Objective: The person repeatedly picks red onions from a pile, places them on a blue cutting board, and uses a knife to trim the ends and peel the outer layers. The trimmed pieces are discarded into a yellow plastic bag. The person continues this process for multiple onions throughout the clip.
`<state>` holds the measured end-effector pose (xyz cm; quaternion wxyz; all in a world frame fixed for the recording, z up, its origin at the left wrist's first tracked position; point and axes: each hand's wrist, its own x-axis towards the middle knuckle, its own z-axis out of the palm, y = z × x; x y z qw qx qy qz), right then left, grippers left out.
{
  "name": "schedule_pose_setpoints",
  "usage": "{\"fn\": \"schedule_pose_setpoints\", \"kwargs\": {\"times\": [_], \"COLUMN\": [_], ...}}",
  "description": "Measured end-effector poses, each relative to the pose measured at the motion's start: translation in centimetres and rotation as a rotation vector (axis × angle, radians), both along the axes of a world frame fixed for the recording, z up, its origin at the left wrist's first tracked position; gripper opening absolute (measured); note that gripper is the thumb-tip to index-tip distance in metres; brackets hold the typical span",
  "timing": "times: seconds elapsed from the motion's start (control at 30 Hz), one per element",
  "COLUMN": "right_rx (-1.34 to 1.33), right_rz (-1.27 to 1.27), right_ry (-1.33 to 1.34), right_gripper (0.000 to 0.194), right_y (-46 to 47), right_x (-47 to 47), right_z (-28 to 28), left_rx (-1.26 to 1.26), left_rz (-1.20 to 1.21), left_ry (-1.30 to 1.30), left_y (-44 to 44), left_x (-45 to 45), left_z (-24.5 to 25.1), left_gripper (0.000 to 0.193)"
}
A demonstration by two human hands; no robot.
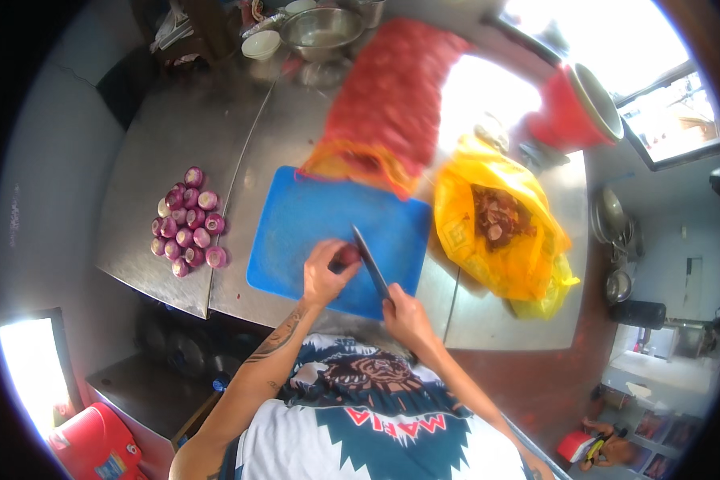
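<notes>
My left hand (pixel 324 273) holds a red onion (pixel 347 255) above the near half of a blue cutting board (pixel 288 222); the hand and onion are slightly blurred. In my right hand (pixel 408 315) is the handle of a kitchen knife (pixel 369 261), its blade pointing away from me, close against the onion's right side. Peeled red onions (pixel 185 234) lie in a cluster on the steel table, left of the board. A red mesh sack (pixel 390 96) full of onions rests at the board's far edge, its mouth towards me. Right of the board, a yellow plastic bag (pixel 510 180) stands open with onion skins (pixel 497 219) inside.
Metal bowls (pixel 321 33) and white bowls (pixel 261 45) stand at the table's far end. A red bucket (pixel 570 111) is at the far right by the window. Pans (pixel 615 216) hang beyond the right edge. A person (pixel 606 447) is in the distance at lower right.
</notes>
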<state>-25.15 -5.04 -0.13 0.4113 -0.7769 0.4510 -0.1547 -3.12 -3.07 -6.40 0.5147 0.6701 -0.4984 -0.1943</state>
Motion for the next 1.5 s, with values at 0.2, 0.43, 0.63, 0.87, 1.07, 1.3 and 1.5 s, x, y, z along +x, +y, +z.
{"fn": "schedule_pose_setpoints", "kwargs": {"times": [0.2, 0.43, 0.63, 0.87, 1.07, 1.3, 1.5], "right_rx": [0.068, 0.042, -0.043, -0.046, -0.028, -0.058, -0.152], "right_rz": [0.02, 0.057, 0.11, 0.089, 0.062, 0.028, 0.018], "right_ry": [0.059, 0.086, 0.077, 0.128, 0.12, 0.115, -0.027], "right_gripper": [0.013, 0.022, 0.028, 0.033, 0.037, 0.038, 0.038], "right_y": [-1.6, -3.9, -5.5, -5.2, -5.2, -4.9, -2.8], "right_x": [1.6, 4.6, 5.7, 5.7, 5.7, 5.7, 5.1], "right_z": [0.7, -1.1, -3.5, -3.6, -4.0, -3.6, -1.0], "left_rx": [-0.027, -0.069, -0.126, -0.037, 0.339, 0.35, 0.354], "left_rz": [-0.013, 0.001, -0.004, -0.106, -0.167, -0.186, -0.098], "left_ry": [-0.07, -0.013, -0.09, -0.214, -0.507, -0.432, -0.366], "left_y": [-0.1, -0.4, -0.2, 2.8, 1.4, 0.3, 1.0], "left_x": [0.2, 0.0, 0.4, 2.0, 0.9, 1.6, 2.3], "left_z": [-0.3, -0.6, -0.5, 0.8, 3.7, 3.2, 2.5], "left_gripper": [0.048, 0.047, 0.045, 0.056, 0.061, 0.047, 0.053]}}
